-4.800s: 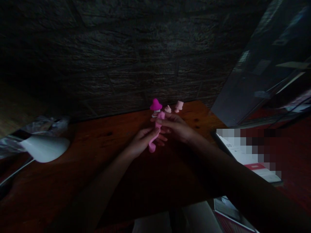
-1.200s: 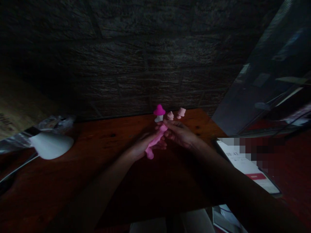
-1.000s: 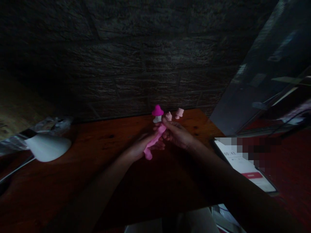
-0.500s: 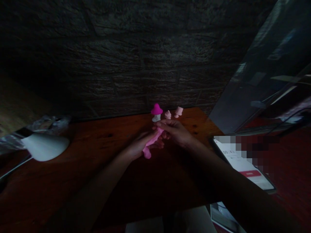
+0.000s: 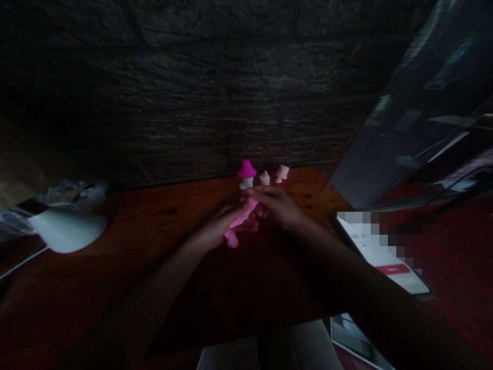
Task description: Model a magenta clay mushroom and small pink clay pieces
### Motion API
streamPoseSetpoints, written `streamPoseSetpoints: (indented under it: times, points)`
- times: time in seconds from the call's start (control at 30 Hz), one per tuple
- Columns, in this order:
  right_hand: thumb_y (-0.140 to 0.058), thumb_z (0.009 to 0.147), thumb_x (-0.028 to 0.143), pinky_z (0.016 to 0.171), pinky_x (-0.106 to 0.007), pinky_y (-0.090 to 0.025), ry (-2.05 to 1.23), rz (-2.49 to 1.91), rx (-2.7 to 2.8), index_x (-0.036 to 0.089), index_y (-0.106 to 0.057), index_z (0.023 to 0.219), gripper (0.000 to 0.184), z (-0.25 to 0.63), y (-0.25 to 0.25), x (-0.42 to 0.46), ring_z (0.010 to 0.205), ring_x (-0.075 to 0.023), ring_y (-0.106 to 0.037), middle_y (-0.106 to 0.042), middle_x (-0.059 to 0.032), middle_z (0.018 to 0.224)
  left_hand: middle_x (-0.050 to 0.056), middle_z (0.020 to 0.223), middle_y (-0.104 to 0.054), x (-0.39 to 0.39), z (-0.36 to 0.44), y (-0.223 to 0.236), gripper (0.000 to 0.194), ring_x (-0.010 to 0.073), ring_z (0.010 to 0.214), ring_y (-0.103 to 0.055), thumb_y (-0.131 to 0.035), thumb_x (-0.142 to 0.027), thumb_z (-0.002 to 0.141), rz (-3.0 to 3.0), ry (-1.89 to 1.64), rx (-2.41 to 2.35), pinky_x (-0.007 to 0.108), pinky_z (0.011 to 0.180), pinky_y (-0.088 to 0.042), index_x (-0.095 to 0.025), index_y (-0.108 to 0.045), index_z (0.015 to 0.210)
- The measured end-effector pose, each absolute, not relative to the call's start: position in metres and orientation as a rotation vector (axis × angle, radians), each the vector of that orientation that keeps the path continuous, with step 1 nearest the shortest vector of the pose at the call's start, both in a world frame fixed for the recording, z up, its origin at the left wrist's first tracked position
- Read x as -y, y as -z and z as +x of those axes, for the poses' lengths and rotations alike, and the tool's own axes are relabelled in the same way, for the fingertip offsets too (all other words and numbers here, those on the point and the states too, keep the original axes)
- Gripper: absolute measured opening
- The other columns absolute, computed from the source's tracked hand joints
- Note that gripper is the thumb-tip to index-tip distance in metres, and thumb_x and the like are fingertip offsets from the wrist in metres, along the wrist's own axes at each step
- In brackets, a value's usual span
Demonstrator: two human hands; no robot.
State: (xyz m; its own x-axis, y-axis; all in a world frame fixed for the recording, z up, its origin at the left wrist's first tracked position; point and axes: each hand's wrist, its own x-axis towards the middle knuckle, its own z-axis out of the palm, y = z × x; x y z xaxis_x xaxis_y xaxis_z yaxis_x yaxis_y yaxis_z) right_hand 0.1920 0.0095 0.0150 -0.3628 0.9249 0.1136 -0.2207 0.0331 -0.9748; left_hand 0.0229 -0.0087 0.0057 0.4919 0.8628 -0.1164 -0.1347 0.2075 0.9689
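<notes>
A long roll of pink clay [image 5: 239, 222] lies across my left hand [image 5: 219, 226], whose fingers curl under it. My right hand [image 5: 278, 205] pinches the roll's upper end between thumb and fingers. Both hands hover over a dark wooden table [image 5: 127, 241]. Just behind them stands a small clay mushroom [image 5: 246, 173] with a bright magenta cap and a white stem. Two pale pink clay pieces [image 5: 265, 178] [image 5: 282, 173] sit to its right by the wall.
A white rounded lamp head [image 5: 67, 231] lies at the table's left, with crinkled clear plastic [image 5: 73, 192] behind it. A phone with a lit screen [image 5: 385, 259] rests at the right. A dark brick-patterned wall rises behind. Pale paper lies at the bottom edge.
The clay roll has straightened from a hanging curve to a slanted stick between both hands. My right fingers shifted along its upper end. The view drifted slightly.
</notes>
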Motion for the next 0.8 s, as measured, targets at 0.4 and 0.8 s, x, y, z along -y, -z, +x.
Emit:
streamPoseSetpoints:
  times: [0.4,0.8]
  points:
    - [-0.078,0.073,0.053,0.043,-0.021,-0.029,-1.501,-0.839,1.345,0.018,-0.072,0.074,0.036,0.195,-0.015,-0.011,0.046,-0.0056,-0.044,-0.059,0.0032,0.058,0.007,0.095,-0.071,0.012,0.026,-0.011,0.044,0.0125,0.076,-0.065,-0.073,-0.055,0.079,1.106,-0.815,-0.836,0.025,0.07,-0.055,-0.016,-0.07,0.097]
    - [-0.081,0.072,0.041,0.049,-0.02,-0.04,-1.57,-0.825,1.175,0.023,-0.077,0.095,0.029,0.188,-0.02,-0.004,0.054,-0.006,-0.049,-0.074,-0.0019,0.087,0.009,0.096,-0.072,0.009,0.025,-0.002,0.043,0.0134,0.076,-0.065,-0.077,-0.049,0.077,1.062,-0.892,-0.807,0.027,0.071,-0.056,-0.013,-0.07,0.098]
